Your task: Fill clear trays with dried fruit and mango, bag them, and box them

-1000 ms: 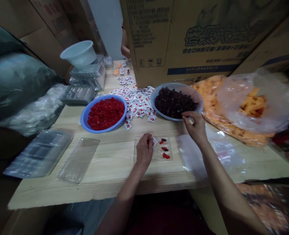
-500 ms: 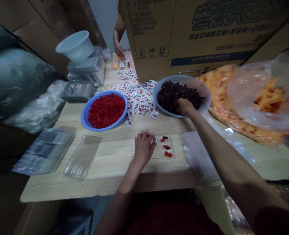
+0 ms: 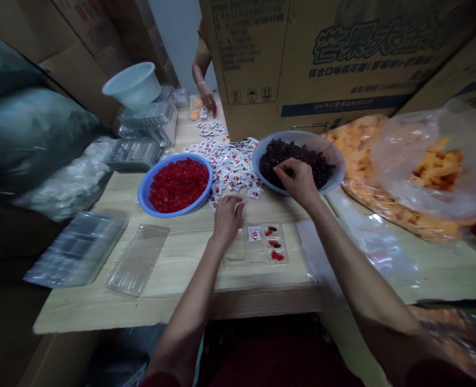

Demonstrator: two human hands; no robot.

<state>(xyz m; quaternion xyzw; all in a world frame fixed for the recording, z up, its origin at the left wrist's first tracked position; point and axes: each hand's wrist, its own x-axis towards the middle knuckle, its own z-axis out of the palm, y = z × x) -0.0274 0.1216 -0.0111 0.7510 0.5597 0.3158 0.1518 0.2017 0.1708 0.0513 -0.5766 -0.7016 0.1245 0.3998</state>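
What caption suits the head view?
Left hand reaches the sachets; right hand dips into the dark fruit bowl.

Your pale wooden counter [image 3: 189, 269] carries a blue bowl of red pieces [image 3: 176, 184], a bowl of dark pieces [image 3: 302, 161], scattered sachets [image 3: 230, 161], a compartment tray [image 3: 258, 244], a clear lid [image 3: 137, 260] and stacked trays [image 3: 74, 250].

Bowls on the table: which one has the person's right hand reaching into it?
The grey-blue bowl of dark fruit pieces, right of the packet pile. The right hand rests over its contents; the brighter blue bowl of red pieces stands untouched.
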